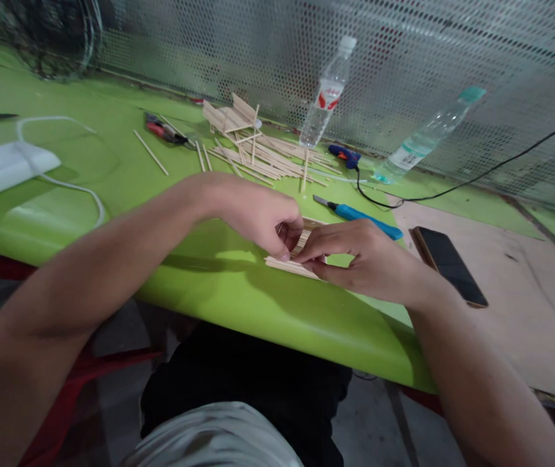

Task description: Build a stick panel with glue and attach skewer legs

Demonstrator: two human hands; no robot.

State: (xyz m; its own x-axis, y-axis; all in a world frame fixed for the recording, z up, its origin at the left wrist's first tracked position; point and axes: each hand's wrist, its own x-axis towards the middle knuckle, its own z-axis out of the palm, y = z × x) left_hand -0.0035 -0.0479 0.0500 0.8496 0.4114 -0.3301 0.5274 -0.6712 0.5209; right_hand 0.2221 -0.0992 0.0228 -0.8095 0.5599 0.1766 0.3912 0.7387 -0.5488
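Observation:
Close to the table's front edge lies a small piece built of thin wooden sticks (291, 266), partly covered by my hands. My left hand (270, 217) comes over it from the left, thumb and fingers curled together on its edge. From the right, my right hand (355, 256) pinches at the same piece, its fingertips almost meeting those of the left. Whatever fine part lies between the fingertips is hidden. Just beyond my right hand rests a blue utility knife (362, 219) with its blade out.
Loose wooden sticks (268, 159) and a stick-built chair shape (231, 117) lie farther back. Around them are pliers (165, 130), a blue glue gun (345, 154) with a black cord, and two bottles (323, 97). A phone (447, 263) lies right; a fan (54, 39) stands back left.

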